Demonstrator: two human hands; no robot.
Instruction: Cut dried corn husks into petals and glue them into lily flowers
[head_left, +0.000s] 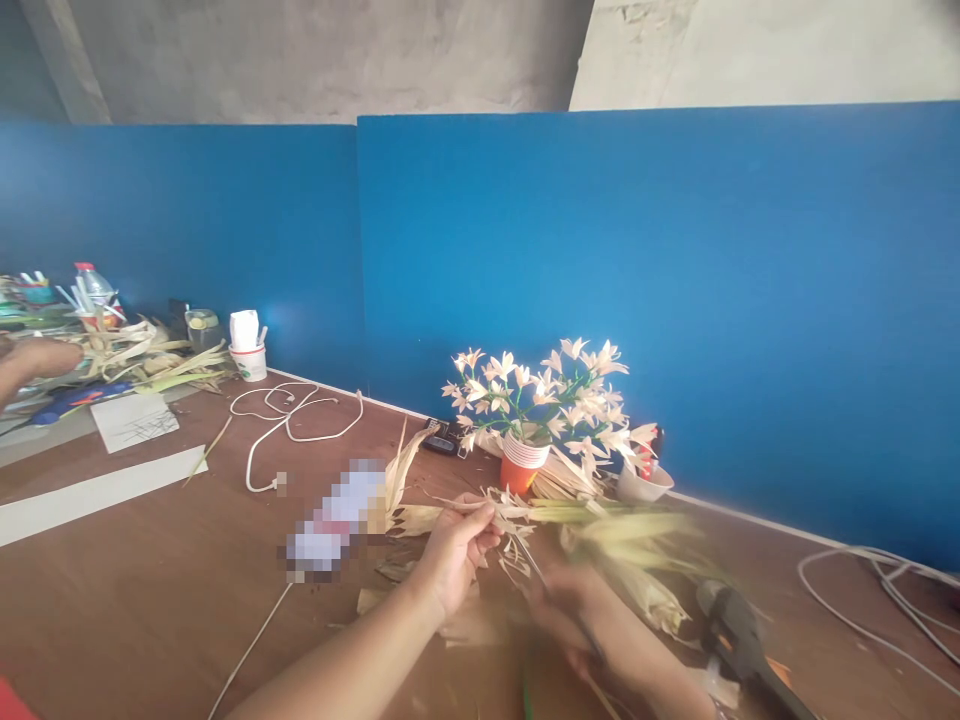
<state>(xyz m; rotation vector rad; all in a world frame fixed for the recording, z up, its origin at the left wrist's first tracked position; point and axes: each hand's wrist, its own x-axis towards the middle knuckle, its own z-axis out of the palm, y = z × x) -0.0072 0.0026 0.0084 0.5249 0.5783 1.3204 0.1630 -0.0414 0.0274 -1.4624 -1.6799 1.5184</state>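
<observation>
Closest to the lens, the left hand [450, 555] comes up from the bottom edge on a bare forearm, its fingers [484, 522] pinching the near end of a bundle of dried leaf strips [540, 515]. The bundle lies across the middle of the brown desk [165, 590], just in front of an orange cup [521, 467]. Beside it the right hand [568, 612] is smeared by motion; it sits under the pale green end of the strips, but whether its fingers are closed or spread cannot be told. A black glue gun [739, 635] lies to the right of that hand, its lower part cut off by the frame. The cup holds a bunch of cream flowers [544, 385] on green stems, and a white bowl [643, 486] stands just beside it, half hidden behind leaves. Left of the hands lies something blotted out by pixel blocks [337, 520], impossible to identify. Behind it a white cable [296, 420] loops over the desk, and a small dark device [441, 440] rests near the blue partition [675, 300]. Far left, another person's hand [37, 358] reaches in, cut by the edge, beside a heap of more leaves [150, 360], a white paper cup [250, 362], a sheet of paper [135, 420] and a plastic bottle [94, 283]. More grey cable [877, 600] trails at the right edge
</observation>
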